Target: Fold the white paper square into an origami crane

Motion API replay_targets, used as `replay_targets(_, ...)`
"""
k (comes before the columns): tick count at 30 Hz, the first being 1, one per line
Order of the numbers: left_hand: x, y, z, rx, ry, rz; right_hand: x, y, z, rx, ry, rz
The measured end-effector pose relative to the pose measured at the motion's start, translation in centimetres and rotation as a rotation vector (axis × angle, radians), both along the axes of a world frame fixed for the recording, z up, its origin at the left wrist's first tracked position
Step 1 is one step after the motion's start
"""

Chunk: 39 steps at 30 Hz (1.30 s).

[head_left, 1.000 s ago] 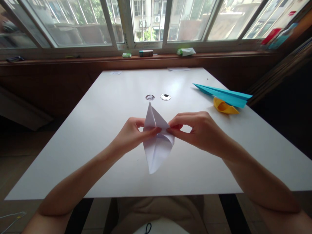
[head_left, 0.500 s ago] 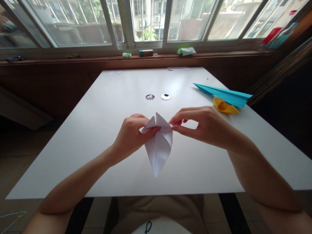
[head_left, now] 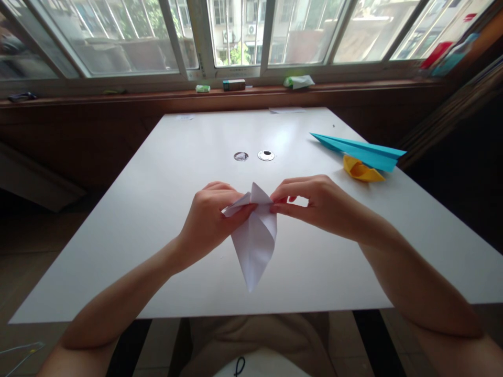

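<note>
The paper (head_left: 253,246) is white and folded, at the centre of the frame, slightly below the middle. Its lower part narrows to a sharp point aimed at the bottom of the frame, with a crease running up its middle and a curved, shaded fold along the right side. At the top, one small peak stands up, while another flap leans toward the left of the frame. The tabletop (head_left: 157,199) stretches well out to both sides of the paper, its near edge crossing the lower frame just below the paper's point. Above the paper, two discs, one dark (head_left: 241,156) and one pale (head_left: 266,155), lie side by side; the blue plane (head_left: 361,152) and yellow boat (head_left: 361,170) lie at the right, near the slanting right edge. The left hand (head_left: 210,212) pinches the paper's upper left, its thumb laid across the front and its other fingers partly hidden behind the flap. The right hand (head_left: 314,201) pinches the paper's upper right edge between thumb and forefinger tips, with a gap showing between those two digits farther back.
</note>
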State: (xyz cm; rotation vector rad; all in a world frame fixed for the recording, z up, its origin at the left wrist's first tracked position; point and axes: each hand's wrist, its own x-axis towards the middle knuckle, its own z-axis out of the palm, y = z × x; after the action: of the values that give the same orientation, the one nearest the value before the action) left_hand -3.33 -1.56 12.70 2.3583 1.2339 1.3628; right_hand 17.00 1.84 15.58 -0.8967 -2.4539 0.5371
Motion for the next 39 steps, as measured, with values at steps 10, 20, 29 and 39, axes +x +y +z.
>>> replay_targets(10, -0.17, -0.43, 0.15, 0.216, 0.162, 0.079, -0.71, 0.02, -0.54, 0.090, 0.100, -0.040)
replay_targets(20, -0.37, 0.27, -0.30, 0.135, 0.084, 0.035, -0.52, -0.32, -0.68, 0.370, 0.030, -0.030)
replay_targets(29, -0.52, 0.37, -0.31, -0.150, -0.059, -0.025, -0.67, -0.49, -0.70, 0.225, 0.013, -0.052)
replay_targets(39, -0.89, 0.35, -0.19, -0.336, -0.169, -0.084, -0.47, -0.26, -0.39, 0.068, 0.034, 0.007)
